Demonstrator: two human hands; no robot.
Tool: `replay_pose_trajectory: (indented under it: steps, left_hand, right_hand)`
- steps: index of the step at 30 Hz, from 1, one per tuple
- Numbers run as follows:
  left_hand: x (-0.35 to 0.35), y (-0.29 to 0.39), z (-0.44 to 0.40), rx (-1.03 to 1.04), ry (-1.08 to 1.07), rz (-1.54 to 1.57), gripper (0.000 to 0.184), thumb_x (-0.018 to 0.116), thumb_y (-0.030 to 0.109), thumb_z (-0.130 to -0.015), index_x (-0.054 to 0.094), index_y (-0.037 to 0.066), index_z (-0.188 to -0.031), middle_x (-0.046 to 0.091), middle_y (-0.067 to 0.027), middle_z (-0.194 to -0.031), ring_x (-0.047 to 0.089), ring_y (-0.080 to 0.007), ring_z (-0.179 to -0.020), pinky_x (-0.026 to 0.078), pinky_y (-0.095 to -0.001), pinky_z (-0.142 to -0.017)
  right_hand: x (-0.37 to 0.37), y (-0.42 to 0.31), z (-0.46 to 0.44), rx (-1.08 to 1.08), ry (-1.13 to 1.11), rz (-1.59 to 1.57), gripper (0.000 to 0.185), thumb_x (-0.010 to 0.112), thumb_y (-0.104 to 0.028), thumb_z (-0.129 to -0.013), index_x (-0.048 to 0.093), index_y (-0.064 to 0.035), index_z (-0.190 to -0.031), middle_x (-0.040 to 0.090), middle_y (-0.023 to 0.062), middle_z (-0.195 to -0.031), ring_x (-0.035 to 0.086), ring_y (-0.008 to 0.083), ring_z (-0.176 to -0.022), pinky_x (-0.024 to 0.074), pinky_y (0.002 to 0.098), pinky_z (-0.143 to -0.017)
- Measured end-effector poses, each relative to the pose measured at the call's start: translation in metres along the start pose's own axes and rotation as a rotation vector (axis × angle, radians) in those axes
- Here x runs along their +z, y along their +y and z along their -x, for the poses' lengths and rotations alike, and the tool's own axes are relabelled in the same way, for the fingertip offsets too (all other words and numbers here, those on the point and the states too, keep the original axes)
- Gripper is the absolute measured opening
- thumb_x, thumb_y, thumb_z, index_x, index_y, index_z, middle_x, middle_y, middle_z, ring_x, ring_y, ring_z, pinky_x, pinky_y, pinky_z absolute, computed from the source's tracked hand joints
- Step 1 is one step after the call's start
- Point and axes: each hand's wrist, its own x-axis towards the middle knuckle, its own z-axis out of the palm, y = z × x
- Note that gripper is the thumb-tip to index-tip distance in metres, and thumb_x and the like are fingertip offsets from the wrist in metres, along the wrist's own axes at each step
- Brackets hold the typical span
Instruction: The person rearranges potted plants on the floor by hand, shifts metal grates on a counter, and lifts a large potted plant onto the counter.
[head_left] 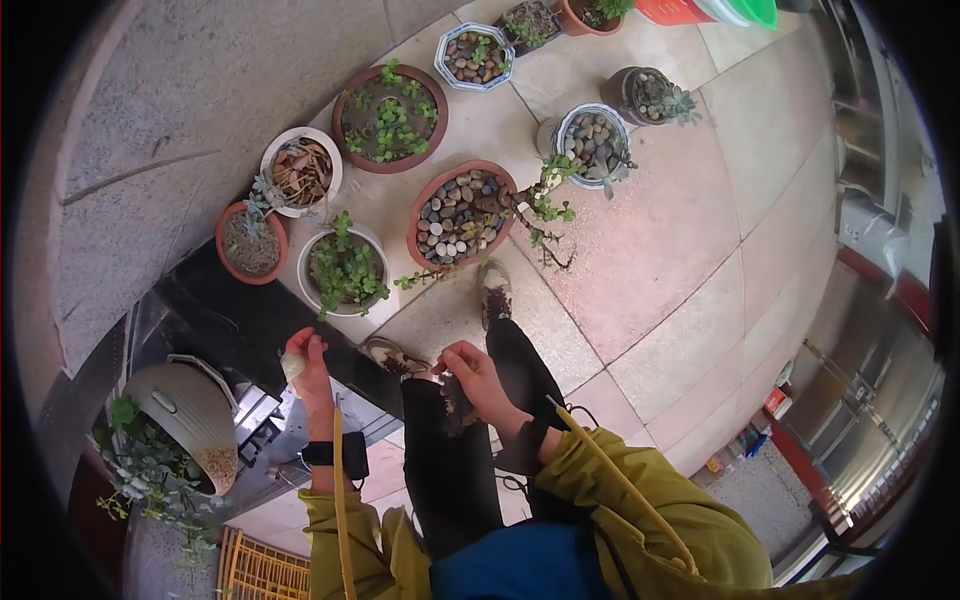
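Through a dark, ragged clump (456,404) over the black trousers (436,485), I can see the right hand's (477,378) fingers pinched on it; the left hand's (314,372) are closed on a pale lump (293,366). Right before the shoes (496,291), an oval pebble pot (411,222) obstructs the tiled floor (660,250); other pots (334,152) line its wall-side edge. A grey planter (175,400) sits left.

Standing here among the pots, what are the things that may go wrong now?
The dark clump in the right hand looks loose and might shed bits onto the trousers. The forward shoe is close to the oval pot, so a step ahead could bump it. Its leafy branch reaches past the rim and might snag.
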Motion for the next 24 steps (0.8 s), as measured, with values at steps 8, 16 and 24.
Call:
replay_pose_trajectory:
  steps: [8,16,24]
  left_hand:
    - [0.041,0.045,0.101,-0.063,-0.072,0.014,0.020,0.061,0.008,-0.090,0.059,0.000,-0.108,0.063,-0.0052,-0.090,0.061,-0.0122,-0.074,0.049,-0.0250,-0.070]
    - [0.108,0.103,0.177,-0.201,-0.314,0.015,0.023,0.061,0.012,-0.090,0.060,0.001,-0.109,0.065,-0.0083,-0.093,0.064,-0.0156,-0.079,0.050,-0.0276,-0.075]
    - [0.140,0.127,0.195,-0.252,-0.450,0.092,0.027,0.061,0.013,-0.089,0.060,0.000,-0.112,0.066,-0.0086,-0.096,0.065,-0.0155,-0.081,0.049,-0.0278,-0.075]
  right_hand:
    - [-0.041,-0.090,0.077,-0.036,0.080,-0.008,0.017,0.054,-0.022,-0.099,0.059,-0.0062,-0.095,0.066,0.0051,-0.085,0.059,0.0088,-0.067,0.0496,0.0249,-0.062]
    - [-0.090,-0.124,0.108,-0.137,0.146,-0.013,0.017,0.056,-0.024,-0.098,0.058,-0.0066,-0.097,0.066,0.0047,-0.082,0.059,0.0081,-0.066,0.0494,0.0237,-0.057]
    - [-0.092,-0.147,0.138,-0.183,0.288,-0.095,0.019,0.057,-0.026,-0.098,0.058,-0.0072,-0.096,0.067,0.0079,-0.081,0.059,0.0112,-0.063,0.0520,0.0256,-0.057]
